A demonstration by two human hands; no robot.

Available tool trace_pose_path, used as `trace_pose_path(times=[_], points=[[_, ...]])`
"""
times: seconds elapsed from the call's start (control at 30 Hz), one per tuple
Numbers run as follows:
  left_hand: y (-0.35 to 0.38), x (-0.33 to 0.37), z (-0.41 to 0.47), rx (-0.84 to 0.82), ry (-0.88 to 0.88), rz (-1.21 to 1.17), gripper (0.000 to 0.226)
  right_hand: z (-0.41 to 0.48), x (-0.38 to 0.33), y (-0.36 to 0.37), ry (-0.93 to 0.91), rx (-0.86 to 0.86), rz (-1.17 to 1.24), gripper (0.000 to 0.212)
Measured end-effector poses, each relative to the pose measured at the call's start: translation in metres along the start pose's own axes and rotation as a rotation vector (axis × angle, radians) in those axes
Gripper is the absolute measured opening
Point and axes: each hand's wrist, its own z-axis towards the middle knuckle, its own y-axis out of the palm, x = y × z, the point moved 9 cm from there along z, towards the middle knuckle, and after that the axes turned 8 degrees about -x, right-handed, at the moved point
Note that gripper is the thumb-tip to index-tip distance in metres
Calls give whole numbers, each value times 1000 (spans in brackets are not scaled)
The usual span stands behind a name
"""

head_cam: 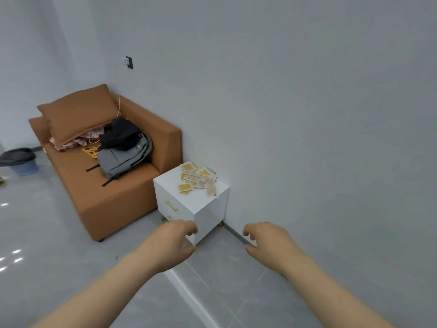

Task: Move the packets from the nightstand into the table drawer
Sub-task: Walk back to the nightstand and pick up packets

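Observation:
A white nightstand [208, 211] with gold handles stands against the wall beside a sofa. Several yellow and white packets [198, 179] lie in a loose pile on its top, toward the wall side. My left hand [173, 240] reaches forward in front of the nightstand's lower near corner, fingers loosely curled and holding nothing. My right hand [266, 240] reaches forward to the right of the nightstand, over the floor by the baseboard, fingers loosely curled and empty. Both hands are well short of the packets. No table drawer is in view.
A brown sofa [113, 197] with a cushion, a grey backpack [125, 157] and dark clothing stands left of the nightstand. A blue bucket [23, 165] with a black bag sits at far left. Grey tiled floor stretches between me and the nightstand; a wall runs along the right.

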Motion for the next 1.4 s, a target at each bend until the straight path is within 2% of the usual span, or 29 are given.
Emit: trace_pose_path(times=[0.37,0.63,0.9,1.13,1.4], points=[[-27,-70,152,-48,-126,-39,32,179,46,-31,-51,-89,-1,33],[-66,-168,270,-67,-138,-46,33,328,43,-31,-8,-141,29,35],[-103,-262,383,-155,-113,-8,32,447,32,-22,85,-217,108,37],[-97,-300,481,-249,-83,-6,32,537,65,-11,139,-280,151,39],[-69,-346,584,-340,-193,-8,34,651,109,23,137,-386,198,45]])
